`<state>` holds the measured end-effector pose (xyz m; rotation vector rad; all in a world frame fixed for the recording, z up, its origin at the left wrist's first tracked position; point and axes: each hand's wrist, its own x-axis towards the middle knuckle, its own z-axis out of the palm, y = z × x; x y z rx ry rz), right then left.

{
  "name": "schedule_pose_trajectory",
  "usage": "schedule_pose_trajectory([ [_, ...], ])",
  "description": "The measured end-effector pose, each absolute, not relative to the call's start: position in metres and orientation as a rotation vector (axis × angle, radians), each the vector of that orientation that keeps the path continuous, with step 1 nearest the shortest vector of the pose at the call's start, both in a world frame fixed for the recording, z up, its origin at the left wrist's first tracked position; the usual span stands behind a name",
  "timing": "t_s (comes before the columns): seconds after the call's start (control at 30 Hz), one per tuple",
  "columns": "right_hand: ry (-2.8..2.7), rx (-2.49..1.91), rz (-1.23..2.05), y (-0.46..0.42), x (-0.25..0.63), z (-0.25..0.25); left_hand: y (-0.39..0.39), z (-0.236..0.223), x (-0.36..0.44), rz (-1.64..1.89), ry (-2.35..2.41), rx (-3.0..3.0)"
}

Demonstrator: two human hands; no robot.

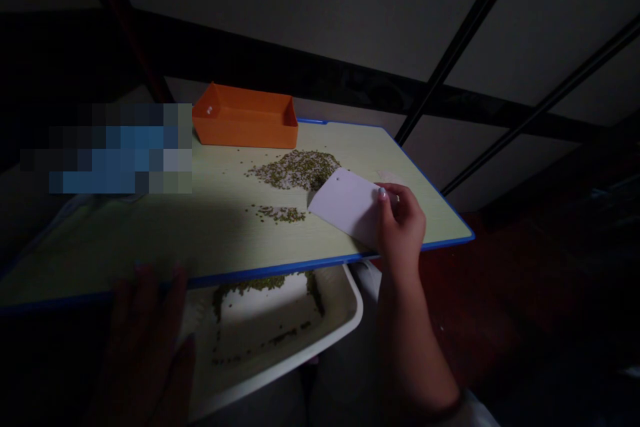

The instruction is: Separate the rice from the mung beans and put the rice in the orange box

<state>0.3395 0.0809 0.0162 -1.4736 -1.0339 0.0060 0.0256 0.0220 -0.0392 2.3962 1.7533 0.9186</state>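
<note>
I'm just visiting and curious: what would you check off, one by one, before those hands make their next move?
1. White card gripped: ok, pinched between the thumb and fingers of the right hand.
2. Card close to the main pile of green grains: ok, its edge is right beside it.
3. Grains all in one pile: not ok, a smaller patch lies apart, nearer the table's front edge.
4. White tray below that edge: ok, with some grains in it.
5. Left hand gripping the tray: cannot tell, too dark.
6. Orange box clear of the card: ok, it stands behind the pile.

right hand (403, 220) pinches white card (345, 205) | green seeds (303, 167) | orange box (245, 136)
</note>
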Motion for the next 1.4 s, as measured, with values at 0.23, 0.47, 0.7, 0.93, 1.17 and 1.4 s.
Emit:
schedule_pose_trajectory([
  [0.23, -1.069, -1.435, 0.076, 0.090, 0.338, 0.015, 0.021, -0.032, 0.026, 0.808, 1.757, 2.381],
  [0.47, -1.083, -1.427, 0.100, 0.088, 0.341, 0.016, 0.021, -0.030, 0.029, 0.840, 1.751, 2.407],
  [0.7, -1.068, -1.455, 0.086, 0.080, 0.342, 0.020, 0.024, -0.035, 0.026, 0.857, 1.775, 2.389],
  [0.93, -1.056, -1.456, 0.128, 0.077, 0.341, 0.018, 0.020, -0.031, 0.028, 0.819, 1.761, 2.375],
  [1.17, -1.026, -1.452, 0.113, 0.079, 0.340, 0.019, 0.022, -0.031, 0.029, 0.850, 1.756, 2.418],
  [1.4, -1.038, -1.432, 0.120, 0.080, 0.337, 0.019, 0.020, -0.031, 0.029, 0.845, 1.730, 2.381],
])
